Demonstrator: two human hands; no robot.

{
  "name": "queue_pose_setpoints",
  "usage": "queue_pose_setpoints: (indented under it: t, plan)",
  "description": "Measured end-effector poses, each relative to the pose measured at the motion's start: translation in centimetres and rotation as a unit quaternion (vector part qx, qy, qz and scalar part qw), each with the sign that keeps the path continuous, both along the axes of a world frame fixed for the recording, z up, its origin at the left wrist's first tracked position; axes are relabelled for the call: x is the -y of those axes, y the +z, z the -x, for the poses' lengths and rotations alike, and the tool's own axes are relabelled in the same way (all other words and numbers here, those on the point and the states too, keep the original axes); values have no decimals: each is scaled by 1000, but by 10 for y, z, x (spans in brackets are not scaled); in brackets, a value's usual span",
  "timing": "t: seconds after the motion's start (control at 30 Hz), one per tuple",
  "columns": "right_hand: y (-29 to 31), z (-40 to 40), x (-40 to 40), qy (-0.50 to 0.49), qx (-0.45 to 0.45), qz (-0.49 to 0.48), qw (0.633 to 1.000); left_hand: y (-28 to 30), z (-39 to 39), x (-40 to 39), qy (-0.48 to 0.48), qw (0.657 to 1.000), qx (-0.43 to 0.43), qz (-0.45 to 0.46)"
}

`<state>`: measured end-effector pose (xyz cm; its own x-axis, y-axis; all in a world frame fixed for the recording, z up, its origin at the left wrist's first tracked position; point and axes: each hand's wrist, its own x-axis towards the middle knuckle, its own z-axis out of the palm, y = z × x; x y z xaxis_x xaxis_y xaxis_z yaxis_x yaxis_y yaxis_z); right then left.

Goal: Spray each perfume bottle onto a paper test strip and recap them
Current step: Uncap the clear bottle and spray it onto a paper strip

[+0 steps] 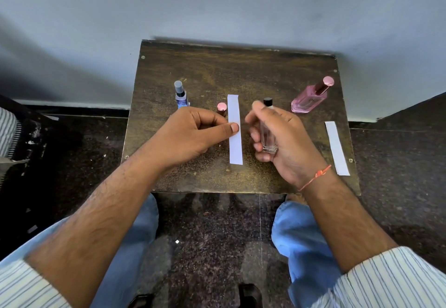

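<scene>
Table: small dark worn wooden table (241, 71) set against the wall, everything laid within easy reach.
Right hand: the right hand (284, 139) wraps its curled fingers round a clear square glass perfume bottle with black sprayer (268, 136), index finger up by the nozzle, which looks aimed at the strip.
Left hand: the left hand (193, 134) pinches a white paper test strip (234, 129) at mid-length, thumb on top, holding it upright beside the nozzle, presumably to catch the mist.
Bottles: three counted, the clear one, a pink glass bottle with rose cap (310, 98) far right, a blue bottle with grey cap (181, 95) far left.
Strips: two, a second white strip (337, 148) lying flat at right.
Loose cap: one small pink cap (222, 108), behind the left hand.
</scene>
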<state>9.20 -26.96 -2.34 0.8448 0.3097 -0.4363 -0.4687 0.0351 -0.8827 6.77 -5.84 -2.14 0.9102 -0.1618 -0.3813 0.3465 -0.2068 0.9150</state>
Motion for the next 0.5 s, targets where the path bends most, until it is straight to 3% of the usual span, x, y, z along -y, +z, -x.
queue_pose_setpoints:
  t: [0.23,0.5]
  plan:
    - [2,-3,8,11,-91,-142,986,1,0,2,2,1000,2,5]
    - [-6,-2,5,-21,30,-63,997,-1,-1,2,19,1000,10,3]
